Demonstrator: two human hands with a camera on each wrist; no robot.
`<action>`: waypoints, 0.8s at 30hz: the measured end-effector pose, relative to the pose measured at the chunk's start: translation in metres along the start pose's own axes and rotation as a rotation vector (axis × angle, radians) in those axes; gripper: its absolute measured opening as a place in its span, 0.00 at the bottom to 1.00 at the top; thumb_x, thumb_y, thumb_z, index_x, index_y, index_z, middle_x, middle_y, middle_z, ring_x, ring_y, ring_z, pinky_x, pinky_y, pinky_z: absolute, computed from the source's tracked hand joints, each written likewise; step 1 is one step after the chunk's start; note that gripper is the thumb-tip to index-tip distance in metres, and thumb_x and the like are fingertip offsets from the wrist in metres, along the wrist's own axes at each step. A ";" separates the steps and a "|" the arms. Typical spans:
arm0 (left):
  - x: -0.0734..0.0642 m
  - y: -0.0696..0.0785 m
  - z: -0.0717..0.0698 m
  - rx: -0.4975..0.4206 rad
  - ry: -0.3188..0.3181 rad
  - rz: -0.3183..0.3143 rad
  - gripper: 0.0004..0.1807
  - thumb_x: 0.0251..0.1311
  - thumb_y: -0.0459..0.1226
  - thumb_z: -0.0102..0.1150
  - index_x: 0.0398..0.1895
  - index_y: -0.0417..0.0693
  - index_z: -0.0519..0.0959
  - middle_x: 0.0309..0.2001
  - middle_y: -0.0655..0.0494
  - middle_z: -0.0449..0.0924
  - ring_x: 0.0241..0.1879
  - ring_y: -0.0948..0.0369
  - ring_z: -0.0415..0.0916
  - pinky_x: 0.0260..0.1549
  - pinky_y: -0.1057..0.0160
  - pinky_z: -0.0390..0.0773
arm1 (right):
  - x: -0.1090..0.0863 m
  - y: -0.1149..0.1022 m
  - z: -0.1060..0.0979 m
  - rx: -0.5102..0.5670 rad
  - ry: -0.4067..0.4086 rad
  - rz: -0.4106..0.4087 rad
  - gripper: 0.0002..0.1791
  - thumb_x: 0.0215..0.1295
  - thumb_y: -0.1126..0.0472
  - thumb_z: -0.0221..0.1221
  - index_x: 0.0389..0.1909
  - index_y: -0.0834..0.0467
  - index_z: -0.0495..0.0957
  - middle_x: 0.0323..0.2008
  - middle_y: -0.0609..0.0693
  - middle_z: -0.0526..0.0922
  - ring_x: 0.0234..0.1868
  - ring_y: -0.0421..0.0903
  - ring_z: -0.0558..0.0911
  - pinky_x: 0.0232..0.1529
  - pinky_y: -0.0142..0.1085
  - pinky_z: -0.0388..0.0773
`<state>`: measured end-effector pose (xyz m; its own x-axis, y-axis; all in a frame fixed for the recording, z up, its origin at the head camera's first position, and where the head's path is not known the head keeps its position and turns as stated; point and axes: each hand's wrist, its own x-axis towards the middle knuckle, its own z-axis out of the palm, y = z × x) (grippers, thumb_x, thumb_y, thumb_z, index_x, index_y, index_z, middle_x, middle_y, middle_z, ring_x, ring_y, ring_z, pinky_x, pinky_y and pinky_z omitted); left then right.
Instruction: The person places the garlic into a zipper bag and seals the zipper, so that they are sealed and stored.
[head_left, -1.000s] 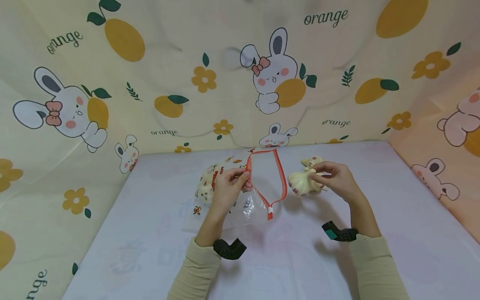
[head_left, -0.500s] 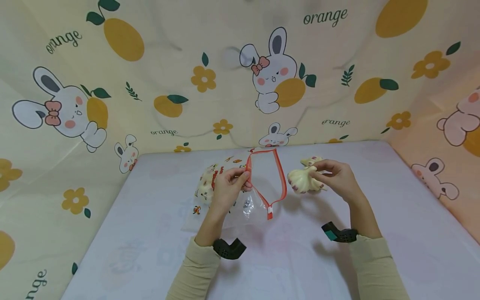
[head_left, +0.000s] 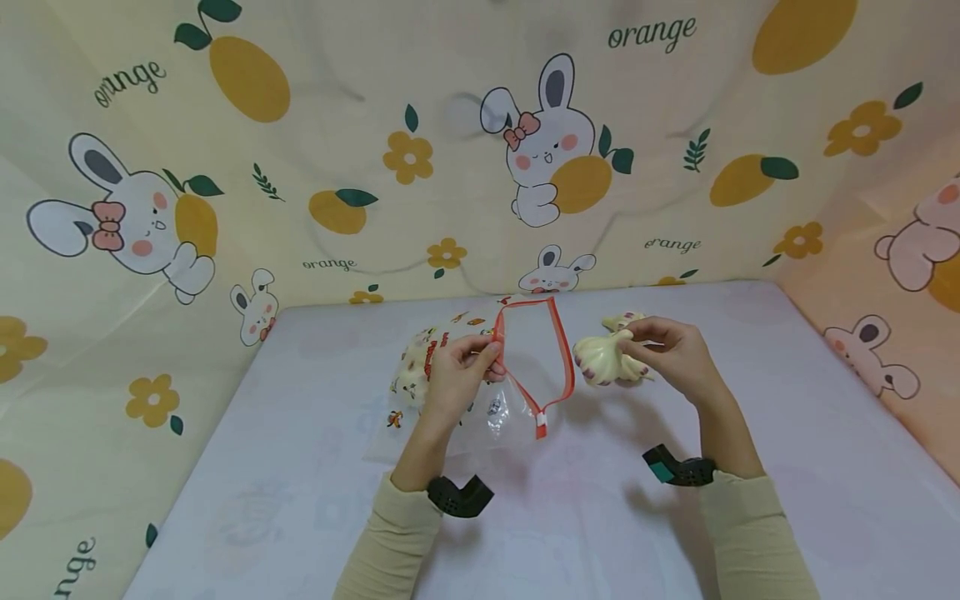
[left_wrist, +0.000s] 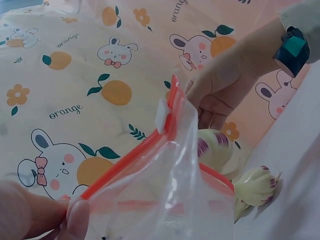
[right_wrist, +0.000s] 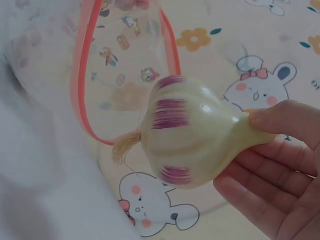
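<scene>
My left hand [head_left: 459,375] pinches the red-edged rim of a clear zip bag [head_left: 450,425] printed with small cartoon figures. The bag lies on its side, its mouth spread wide toward the right, and pale lumps show inside it. By its stem, my right hand [head_left: 672,350] holds a garlic bulb [head_left: 598,358], cream with purple streaks. In the right wrist view this garlic bulb [right_wrist: 182,132] has its tan root tuft pointing at the bag's opening, apart from the rim. Behind it, more garlic [head_left: 636,369] lies on the table, partly hidden.
A white slider [head_left: 542,421] sits at the near corner of the bag's mouth. The pale table [head_left: 300,517] meets a wall cloth [head_left: 420,83] with rabbits and oranges at the back and sides. Black cameras [head_left: 459,497] are strapped on both wrists.
The right hand has lifted slightly, and the garlic bulb in it has shifted a little up and to the left. The left hand and bag look unmoved.
</scene>
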<state>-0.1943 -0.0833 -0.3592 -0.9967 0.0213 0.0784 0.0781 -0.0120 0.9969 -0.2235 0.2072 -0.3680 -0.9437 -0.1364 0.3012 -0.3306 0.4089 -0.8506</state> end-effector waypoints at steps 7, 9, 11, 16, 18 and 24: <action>0.000 0.000 0.001 -0.005 0.001 -0.002 0.11 0.64 0.29 0.56 0.46 0.29 0.79 0.27 0.54 0.81 0.21 0.72 0.78 0.27 0.73 0.85 | -0.001 -0.002 -0.001 0.017 0.005 -0.015 0.05 0.59 0.67 0.65 0.36 0.59 0.81 0.34 0.34 0.82 0.38 0.23 0.77 0.39 0.15 0.80; 0.000 0.000 0.001 -0.007 0.001 -0.001 0.11 0.65 0.29 0.56 0.47 0.29 0.79 0.26 0.56 0.81 0.21 0.72 0.78 0.27 0.73 0.85 | 0.000 -0.003 -0.001 0.022 0.006 -0.019 0.05 0.59 0.66 0.65 0.35 0.57 0.82 0.34 0.35 0.82 0.38 0.24 0.77 0.39 0.16 0.80; 0.000 0.000 0.001 -0.008 -0.001 0.001 0.12 0.65 0.29 0.55 0.47 0.29 0.79 0.25 0.59 0.80 0.21 0.72 0.78 0.27 0.74 0.85 | -0.001 -0.003 0.000 0.037 0.005 -0.024 0.05 0.58 0.67 0.65 0.35 0.56 0.82 0.34 0.34 0.81 0.37 0.24 0.78 0.38 0.16 0.80; 0.000 0.000 0.001 -0.010 -0.004 0.003 0.12 0.65 0.29 0.55 0.47 0.29 0.79 0.25 0.59 0.80 0.21 0.72 0.78 0.27 0.74 0.85 | -0.001 -0.004 0.001 0.091 0.001 -0.050 0.08 0.58 0.69 0.65 0.34 0.53 0.82 0.34 0.33 0.81 0.37 0.26 0.79 0.37 0.17 0.81; 0.000 -0.001 0.001 -0.010 -0.001 -0.001 0.12 0.65 0.29 0.56 0.47 0.29 0.79 0.26 0.55 0.81 0.20 0.72 0.78 0.27 0.74 0.84 | -0.002 -0.004 0.002 0.105 -0.001 -0.057 0.08 0.58 0.70 0.65 0.34 0.53 0.82 0.35 0.34 0.81 0.37 0.26 0.79 0.38 0.17 0.81; 0.000 0.000 0.001 -0.014 0.000 -0.001 0.12 0.64 0.29 0.56 0.47 0.28 0.79 0.27 0.48 0.81 0.20 0.71 0.78 0.26 0.74 0.84 | -0.002 -0.007 0.006 0.092 -0.003 -0.042 0.05 0.59 0.68 0.65 0.36 0.58 0.83 0.36 0.31 0.81 0.39 0.26 0.78 0.38 0.18 0.81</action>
<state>-0.1943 -0.0825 -0.3593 -0.9968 0.0218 0.0770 0.0765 -0.0257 0.9967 -0.2196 0.1991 -0.3648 -0.9291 -0.1547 0.3359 -0.3687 0.3181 -0.8734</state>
